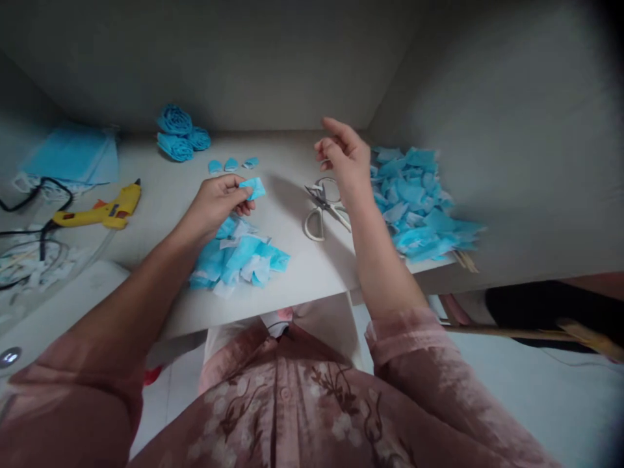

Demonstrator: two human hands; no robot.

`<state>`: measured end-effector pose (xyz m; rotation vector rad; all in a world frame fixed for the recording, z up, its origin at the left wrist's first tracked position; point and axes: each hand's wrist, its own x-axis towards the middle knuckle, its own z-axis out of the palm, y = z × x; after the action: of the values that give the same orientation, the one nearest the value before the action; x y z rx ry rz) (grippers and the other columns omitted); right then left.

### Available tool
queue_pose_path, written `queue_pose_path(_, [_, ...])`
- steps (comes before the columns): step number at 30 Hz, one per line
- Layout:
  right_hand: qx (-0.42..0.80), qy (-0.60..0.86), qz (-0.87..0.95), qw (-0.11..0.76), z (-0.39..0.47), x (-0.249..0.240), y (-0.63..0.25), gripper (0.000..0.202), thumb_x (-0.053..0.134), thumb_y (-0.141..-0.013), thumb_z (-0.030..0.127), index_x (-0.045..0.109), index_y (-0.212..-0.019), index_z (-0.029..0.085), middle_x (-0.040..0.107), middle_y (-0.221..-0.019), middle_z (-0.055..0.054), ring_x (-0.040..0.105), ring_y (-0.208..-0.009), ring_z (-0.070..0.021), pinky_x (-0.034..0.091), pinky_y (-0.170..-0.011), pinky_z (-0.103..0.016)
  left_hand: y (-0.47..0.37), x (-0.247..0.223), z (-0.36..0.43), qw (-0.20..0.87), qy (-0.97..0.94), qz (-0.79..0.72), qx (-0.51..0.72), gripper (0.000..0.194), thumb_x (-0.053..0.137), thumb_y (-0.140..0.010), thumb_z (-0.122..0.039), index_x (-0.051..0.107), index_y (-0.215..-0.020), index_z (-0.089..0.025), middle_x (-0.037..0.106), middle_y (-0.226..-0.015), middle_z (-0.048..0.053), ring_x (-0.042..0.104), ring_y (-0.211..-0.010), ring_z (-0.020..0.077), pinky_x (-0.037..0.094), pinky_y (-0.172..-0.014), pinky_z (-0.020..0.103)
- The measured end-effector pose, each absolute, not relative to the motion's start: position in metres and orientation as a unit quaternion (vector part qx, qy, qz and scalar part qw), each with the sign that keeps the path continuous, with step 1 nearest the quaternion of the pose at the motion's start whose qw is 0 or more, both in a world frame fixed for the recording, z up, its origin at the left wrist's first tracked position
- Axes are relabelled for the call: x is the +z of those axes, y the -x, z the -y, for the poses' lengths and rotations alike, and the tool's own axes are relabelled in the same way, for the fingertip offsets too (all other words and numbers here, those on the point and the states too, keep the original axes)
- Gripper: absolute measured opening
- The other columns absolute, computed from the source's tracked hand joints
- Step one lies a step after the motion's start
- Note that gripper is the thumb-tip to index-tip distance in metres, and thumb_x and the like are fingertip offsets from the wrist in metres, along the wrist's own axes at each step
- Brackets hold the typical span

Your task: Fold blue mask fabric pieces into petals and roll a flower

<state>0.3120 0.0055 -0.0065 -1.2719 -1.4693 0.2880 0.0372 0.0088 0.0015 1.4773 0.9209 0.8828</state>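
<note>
My left hand [225, 195] pinches a small rectangular blue fabric piece [254, 188] between thumb and fingers. Beneath it spreads a loose pile of blue and white fabric scraps [244, 257]. My right hand [346, 156] is raised over the table, fingers loosely bent and apart, with nothing visible in them. Scissors [322, 207] with pale handles lie spread just below that hand, partly covered by my wrist. Behind my left hand, three small rounded blue pieces [231, 164] lie in a row.
Three rolled blue fabric flowers [176, 133] sit at the back. A stack of blue face masks [73, 156] and a yellow glue gun [110, 209] with a black cord are at left. A larger blue scrap heap [416, 195] and thin sticks [467, 260] lie at right, by the wall.
</note>
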Motion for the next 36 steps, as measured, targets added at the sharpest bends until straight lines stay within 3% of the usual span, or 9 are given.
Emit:
queue_pose_path(4, [0.096, 0.6, 0.625, 0.49, 0.002, -0.002, -0.346, 0.036, 0.055, -0.097, 0.035, 0.07, -0.126, 0.021, 0.075, -0.094, -0.005, 0.072, -0.08, -0.0174, 0.06, -0.07, -0.031, -0.037, 0.004, -0.008, 0.573, -0.612, -0.393, 0.378, 0.014, 0.071, -0.082, -0.024, 0.062, -0.072, -0.017, 0.066, -0.064, 0.0, 0.058, -0.053, 0.0084, 0.044, -0.055, 0.021])
queue_pose_path(7, [0.037, 0.679, 0.625, 0.383, 0.017, -0.007, -0.35, 0.03, 0.057, -0.09, 0.02, 0.077, -0.113, 0.015, 0.078, -0.094, -0.009, 0.074, -0.088, -0.0225, 0.06, -0.082, -0.037, -0.036, 0.005, -0.008, 0.58, -0.61, -0.384, 0.379, 0.016, 0.073, -0.081, -0.026, 0.062, -0.073, -0.017, 0.066, -0.065, 0.0, 0.058, -0.054, 0.0087, 0.045, -0.056, 0.02])
queue_pose_path(11, [-0.004, 0.744, 0.623, 0.239, 0.037, -0.014, -0.338, 0.031, 0.055, -0.09, 0.014, 0.079, -0.109, 0.013, 0.081, -0.104, -0.013, 0.074, -0.098, -0.0254, 0.055, -0.09, -0.035, -0.035, 0.004, -0.008, 0.585, -0.608, -0.373, 0.385, 0.016, 0.073, -0.079, -0.027, 0.063, -0.073, -0.017, 0.067, -0.065, 0.001, 0.059, -0.055, 0.0091, 0.045, -0.056, 0.02])
queue_pose_path(21, [0.041, 0.742, 0.64, 0.196, 0.048, -0.023, -0.308, 0.025, 0.06, -0.091, 0.018, 0.078, -0.107, 0.016, 0.08, -0.103, -0.01, 0.07, -0.09, -0.0206, 0.046, -0.078, -0.028, -0.036, 0.005, -0.008, 0.589, -0.613, -0.364, 0.38, 0.019, 0.075, -0.08, -0.029, 0.063, -0.071, -0.017, 0.067, -0.064, 0.001, 0.059, -0.053, 0.0084, 0.045, -0.053, 0.019])
queue_pose_path(28, [0.035, 0.755, 0.599, 0.263, 0.039, -0.038, -0.306, 0.022, 0.055, -0.091, 0.016, 0.077, -0.097, 0.015, 0.079, -0.098, -0.011, 0.069, -0.088, -0.021, 0.044, -0.078, -0.029, -0.037, 0.005, -0.008, 0.592, -0.6, -0.384, 0.375, 0.018, 0.074, -0.081, -0.027, 0.063, -0.071, -0.017, 0.066, -0.064, 0.0, 0.059, -0.053, 0.0086, 0.045, -0.056, 0.02])
queue_pose_path(36, [0.154, 0.716, 0.488, 0.475, 0.034, -0.055, -0.314, 0.02, 0.048, -0.098, 0.025, 0.066, -0.102, 0.015, 0.076, -0.087, -0.006, 0.067, -0.07, -0.0156, 0.05, -0.073, -0.027, -0.036, 0.003, -0.009, 0.593, -0.595, -0.387, 0.38, 0.011, 0.071, -0.078, -0.023, 0.064, -0.073, -0.016, 0.067, -0.064, 0.0, 0.059, -0.054, 0.0093, 0.045, -0.056, 0.021])
